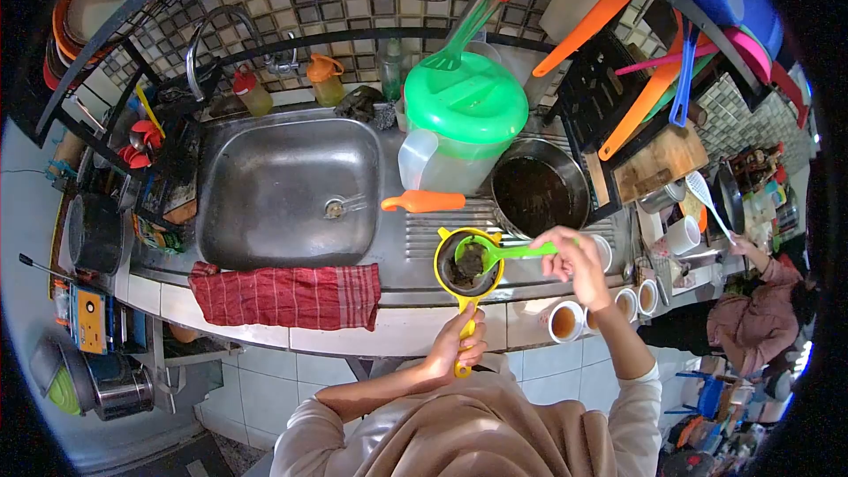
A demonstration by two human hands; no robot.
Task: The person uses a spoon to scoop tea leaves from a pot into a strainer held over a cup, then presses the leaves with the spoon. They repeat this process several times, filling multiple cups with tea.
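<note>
My left hand [456,344] is wrapped round the handle of a yellow strainer [466,320], held level over the counter's front edge. Dark wet grounds line the strainer's bowl. My right hand [576,261] grips the far end of a green spoon [527,251]; its head lies in the strainer with a dark clump [470,258] on it. Just behind stands a steel pot [576,166] with dark residue inside. A white cup of brown drink [566,321] sits near my right forearm, with more cups [647,297] beside it.
A pitcher with a green lid [464,102] and an orange plastic handle [424,201] are behind the strainer. Left lie the steel sink [287,185] and a red checked cloth [284,296]. Utensils hang overhead, including an orange one [587,26]. Another person [760,318] is at right.
</note>
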